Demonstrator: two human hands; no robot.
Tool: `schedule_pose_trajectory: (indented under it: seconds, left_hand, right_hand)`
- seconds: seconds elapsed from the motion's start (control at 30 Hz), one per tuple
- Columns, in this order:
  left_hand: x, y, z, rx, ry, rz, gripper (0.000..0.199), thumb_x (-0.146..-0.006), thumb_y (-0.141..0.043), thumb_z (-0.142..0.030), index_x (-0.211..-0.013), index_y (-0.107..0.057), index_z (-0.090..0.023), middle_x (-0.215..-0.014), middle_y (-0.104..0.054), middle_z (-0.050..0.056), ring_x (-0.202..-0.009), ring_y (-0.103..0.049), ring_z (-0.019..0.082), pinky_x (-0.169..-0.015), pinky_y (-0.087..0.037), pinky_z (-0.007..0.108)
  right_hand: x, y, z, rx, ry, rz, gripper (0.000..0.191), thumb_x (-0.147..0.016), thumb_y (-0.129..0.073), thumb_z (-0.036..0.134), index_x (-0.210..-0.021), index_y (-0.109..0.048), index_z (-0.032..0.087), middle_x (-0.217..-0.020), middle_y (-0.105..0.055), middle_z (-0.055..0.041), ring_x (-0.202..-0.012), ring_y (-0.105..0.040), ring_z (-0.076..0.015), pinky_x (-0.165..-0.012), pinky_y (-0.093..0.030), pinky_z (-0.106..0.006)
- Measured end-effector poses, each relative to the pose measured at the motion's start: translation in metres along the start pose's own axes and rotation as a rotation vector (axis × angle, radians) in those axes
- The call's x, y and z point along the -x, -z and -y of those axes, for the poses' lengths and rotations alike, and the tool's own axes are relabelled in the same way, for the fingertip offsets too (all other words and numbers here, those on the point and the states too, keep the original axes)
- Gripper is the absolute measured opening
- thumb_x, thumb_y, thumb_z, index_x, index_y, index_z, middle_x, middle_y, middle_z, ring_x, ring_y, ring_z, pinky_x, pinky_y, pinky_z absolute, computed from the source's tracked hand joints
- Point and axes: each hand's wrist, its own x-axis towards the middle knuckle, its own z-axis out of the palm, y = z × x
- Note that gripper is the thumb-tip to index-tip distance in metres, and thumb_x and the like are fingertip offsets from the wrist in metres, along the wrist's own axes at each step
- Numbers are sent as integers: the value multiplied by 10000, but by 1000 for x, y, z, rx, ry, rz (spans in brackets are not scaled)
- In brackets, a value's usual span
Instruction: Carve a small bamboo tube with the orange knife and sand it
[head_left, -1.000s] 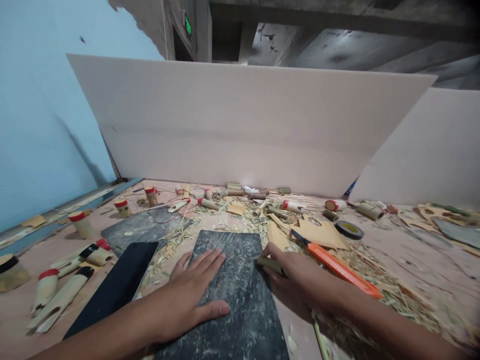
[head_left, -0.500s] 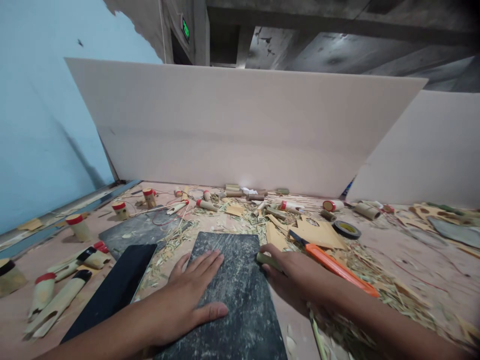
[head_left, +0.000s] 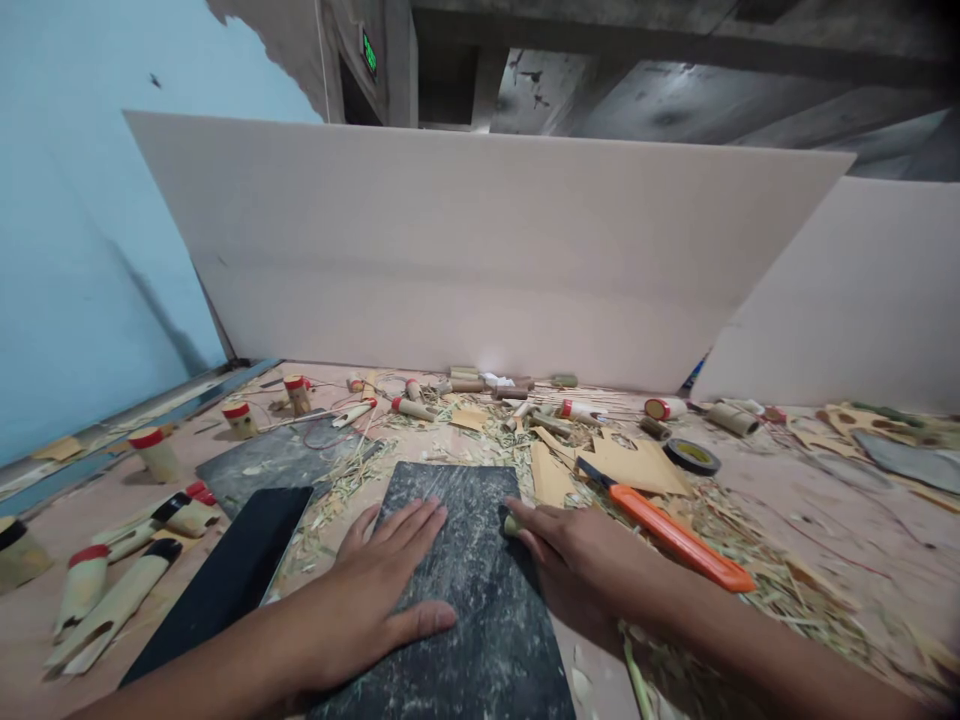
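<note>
A dark, scuffed sheet of sandpaper or similar flat board (head_left: 480, 600) lies lengthwise in front of me, dusted with pale powder. My left hand (head_left: 390, 580) rests flat on its left side, fingers stretched out and thumb apart. At the right edge, my right hand (head_left: 559, 540) grips a short greenish bamboo piece (head_left: 511, 524), whose end shows beyond the fingertips against the dark surface. Most of the piece is hidden by the hand. An orange-handled utility knife (head_left: 679, 535) lies just right of that hand.
A black phone-like slab (head_left: 221, 580) lies left of my arm, near bamboo tubes with red and black bands (head_left: 120, 605). Black tape (head_left: 691, 457), cut yellowish sheet (head_left: 637, 465) and bamboo shavings (head_left: 750, 545) lie to the right. A pale panel (head_left: 480, 260) stands behind.
My right hand has shifted slightly left with the bamboo piece, further onto the dark board. My left hand has stayed in place.
</note>
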Motion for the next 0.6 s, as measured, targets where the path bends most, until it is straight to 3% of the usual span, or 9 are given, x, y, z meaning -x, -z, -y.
schedule_pose_trajectory:
  seconds: [0.2, 0.33, 0.4, 0.5, 0.6]
  left_hand:
    - [0, 0, 0, -5, -10, -11, 877, -957, -325, -781, -1653, -113, -290, -1717, -83, 77, -1591, -86, 336, -1250, -26, 645]
    - [0, -3, 4, -4, -37, -41, 853, -966, -341, -765, -1652, -119, -309, -1716, -104, 78, -1588, -112, 337, -1256, -35, 629]
    - [0, -4, 5, -4, -43, -50, 846, -968, -347, -760, -1652, -120, -316, -1716, -113, 76, -1587, -121, 336, -1257, -41, 624]
    - [0, -3, 4, -4, -33, -54, 854, -964, -347, -766, -1652, -130, -309, -1717, -99, 77, -1588, -111, 341, -1253, -37, 633]
    - [0, -1, 2, -5, -14, -23, 880, -955, -335, -781, -1654, -123, -291, -1718, -85, 81, -1590, -101, 335, -1254, -31, 633]
  right_hand:
    - [1, 2, 2, -18, -11, -15, 276, -1050, -434, 285, -1201, -657, 227, -964, -762, -93, -835, -710, -223, -759, -491, -303]
    - [10, 1, 14, -83, 184, 100, 201, -1040, -465, 299, -1118, -640, 239, -943, -735, -59, -783, -677, -179, -695, -456, -266]
    - [10, 1, 13, -71, 205, 104, 204, -1042, -447, 286, -1086, -639, 233, -918, -720, -57, -758, -663, -173, -673, -440, -269]
    - [6, 1, 7, -2, 91, 17, 260, -1046, -406, 259, -1122, -651, 216, -892, -708, -68, -722, -650, -174, -661, -434, -280]
    - [8, 2, 8, -16, 171, 64, 300, -1045, -438, 297, -1267, -630, 233, -945, -720, -72, -756, -656, -178, -675, -443, -277]
